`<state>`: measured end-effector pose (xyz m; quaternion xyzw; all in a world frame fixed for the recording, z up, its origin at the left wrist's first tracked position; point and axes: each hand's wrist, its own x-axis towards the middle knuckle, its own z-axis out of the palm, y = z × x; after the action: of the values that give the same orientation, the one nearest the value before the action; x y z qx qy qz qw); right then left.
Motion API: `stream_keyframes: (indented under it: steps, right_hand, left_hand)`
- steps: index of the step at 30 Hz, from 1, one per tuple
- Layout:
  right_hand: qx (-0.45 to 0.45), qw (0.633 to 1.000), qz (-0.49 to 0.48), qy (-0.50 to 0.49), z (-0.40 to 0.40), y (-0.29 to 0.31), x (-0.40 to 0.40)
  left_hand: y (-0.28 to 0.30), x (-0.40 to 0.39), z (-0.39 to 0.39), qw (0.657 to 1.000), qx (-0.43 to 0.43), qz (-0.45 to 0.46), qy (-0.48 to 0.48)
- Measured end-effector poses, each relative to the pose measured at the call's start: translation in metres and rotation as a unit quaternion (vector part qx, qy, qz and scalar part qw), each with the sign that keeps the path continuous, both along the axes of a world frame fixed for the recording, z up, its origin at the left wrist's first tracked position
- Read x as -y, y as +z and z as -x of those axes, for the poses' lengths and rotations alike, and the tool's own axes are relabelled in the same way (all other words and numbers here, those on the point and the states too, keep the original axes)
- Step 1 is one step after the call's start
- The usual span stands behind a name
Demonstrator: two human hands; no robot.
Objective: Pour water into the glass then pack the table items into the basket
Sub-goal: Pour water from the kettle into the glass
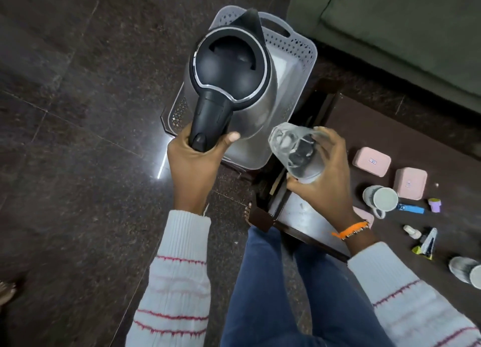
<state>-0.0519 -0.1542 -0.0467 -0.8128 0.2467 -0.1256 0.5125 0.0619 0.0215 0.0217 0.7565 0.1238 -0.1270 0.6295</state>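
Your left hand [194, 162] grips the kettle [231, 68] handle, your right hand [325, 182] holds the glass [294, 149] mid-frame; bring spout over rim, tip slowly

The kettle [229, 78] is black on top and silver on the side. The basket [294, 52] is light grey with little holes. The glass [294, 151] is clear. 2 boxes [371, 161] are pink. The sleeves [179, 281] are white with thin red stripes. The wristband [351, 231] is orange. The sofa [406, 26] is green.
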Motion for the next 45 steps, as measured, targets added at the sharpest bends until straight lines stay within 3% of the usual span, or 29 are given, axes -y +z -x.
stream_keyframes:
  steps: [4,9,21,28,34,45]
  right_hand:
    - [-0.011,0.999,0.031,-0.01,0.036,0.011,0.023]
    - [-0.086,0.994,0.061,0.007,0.083,0.01,0.055]
    - [-0.194,0.979,0.012,0.066,0.139,-0.059,0.101]
    - [-0.24,0.96,0.031,0.138,0.129,-0.102,0.109]
    - [-0.275,0.93,0.148,0.196,0.127,-0.122,0.109]
    - [-0.296,0.93,0.101,0.191,0.134,-0.127,0.114]
  left_hand:
    - [0.027,0.003,0.037,0.999,0.025,-0.021,-0.018]
    - [0.047,0.015,0.092,0.995,0.062,-0.047,-0.059]
    - [0.02,0.042,0.191,0.976,-0.006,-0.172,-0.132]
    - [-0.009,0.05,0.216,0.97,-0.068,-0.191,-0.135]
    - [-0.021,0.048,0.232,0.962,-0.081,-0.212,-0.149]
    - [-0.026,0.054,0.241,0.943,-0.071,-0.249,-0.209]
